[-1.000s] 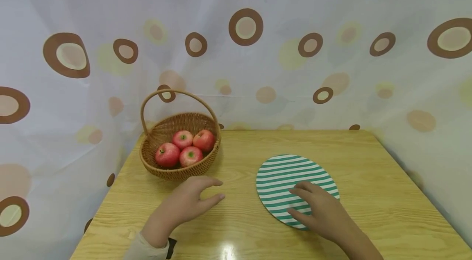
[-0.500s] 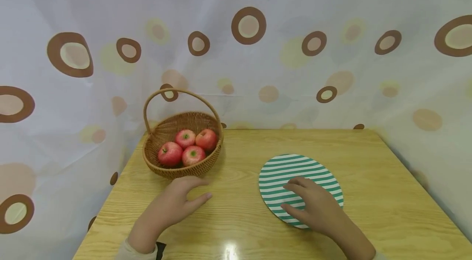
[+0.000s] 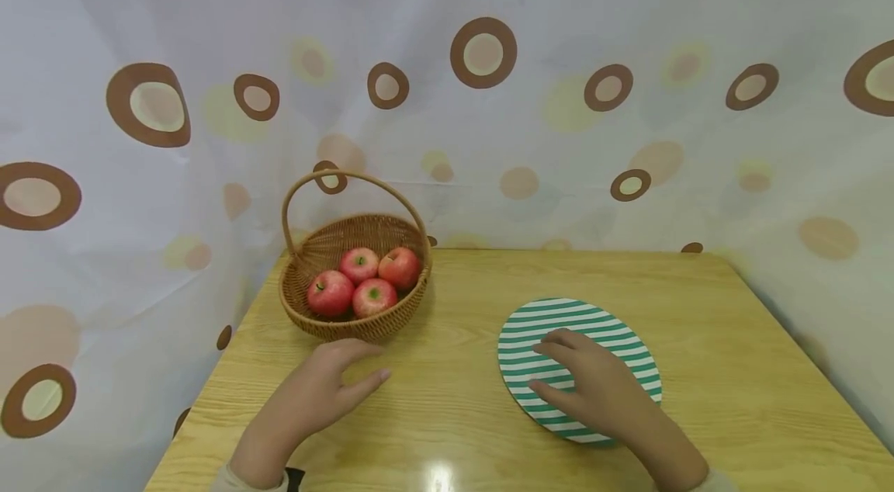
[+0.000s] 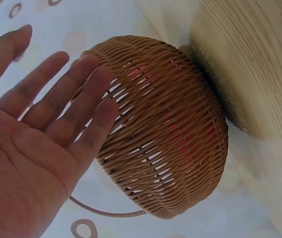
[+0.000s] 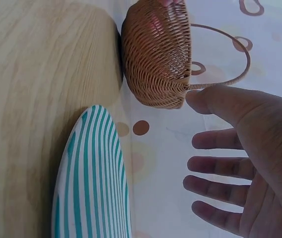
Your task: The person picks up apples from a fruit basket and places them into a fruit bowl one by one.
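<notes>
A wicker basket (image 3: 370, 325) with a tall arched handle stands at the back left of the table, holding several red apples (image 3: 330, 293). My left hand (image 3: 307, 391) hovers just in front of it, empty, fingers extended and thumb apart; the left wrist view shows the open palm (image 4: 27, 158) before the woven side. On the right lies a round board (image 3: 520, 337) with green and white stripes. Above it hangs my right hand (image 3: 594, 383), also empty, its fingers slightly bent; in the right wrist view they are apart from the striped board (image 5: 94, 183).
The wooden table (image 3: 447, 399) reaches back to a hanging cloth (image 3: 419, 11) patterned with brown and beige circles. That cloth also runs along the left and right sides. A bright light reflection shows near the table's front.
My left hand has drawn back a little to the left, toward the front. The right hand stays above the striped board. The whole head view has shifted slightly; basket and apples stay put.
</notes>
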